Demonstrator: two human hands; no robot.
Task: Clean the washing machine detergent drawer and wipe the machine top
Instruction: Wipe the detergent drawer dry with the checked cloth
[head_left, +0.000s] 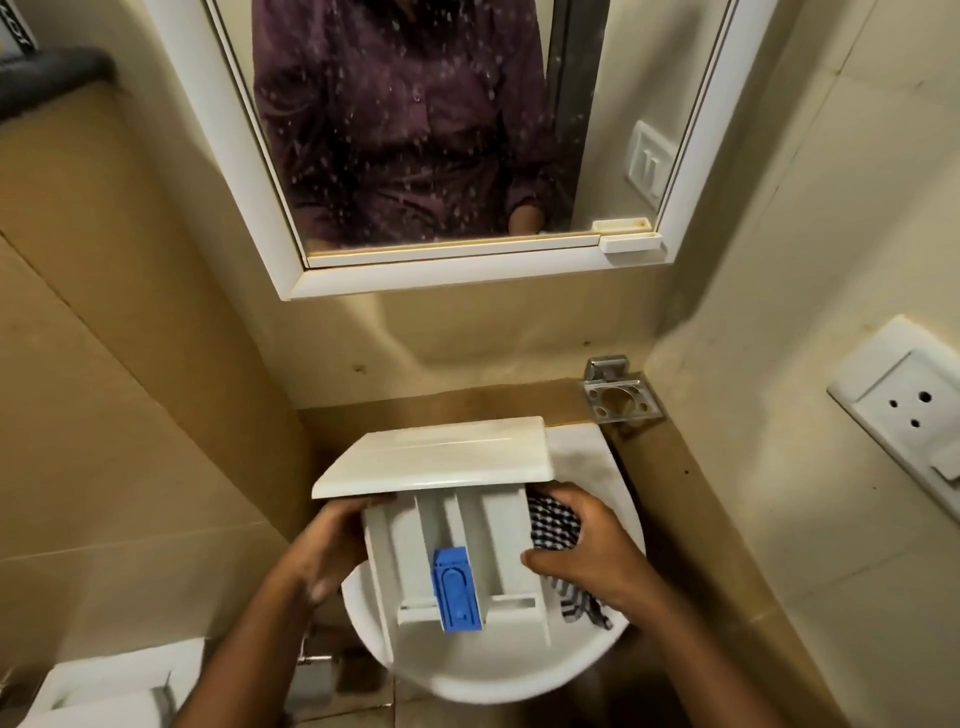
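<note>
Detergent drawer (457, 540) held over the white sink (498, 670), front panel pointing away toward the wall, body tilted down toward the person; blue insert (457, 590) sits in the middle compartment near the drawer's near end; both forearms come up from the bottom edge and converge on the drawer.

Left hand (332, 551) on the drawer's left side, palm turned inward, fingers wrapped around the left wall just under the front panel, gripping it; thumb side blurred, cannot tell where the thumb sits.

Right hand (587, 551) on the drawer's right side, palm down, fingers curled and clenched on a black-and-white checked cloth (556, 530); cloth pressed against the drawer's right wall, bunched under the palm; loose end of the cloth hangs into the sink to the right of the drawer; right thumb touching the drawer's right compartment edge.

Mirror (426, 130) on the wall above the drawer, water-spotted, reflecting a purple-shirted torso; metal holder (621, 395) on the ledge, beyond the drawer to its right; wall socket (904, 410) far right of the drawer; washing machine itself not in frame.
</note>
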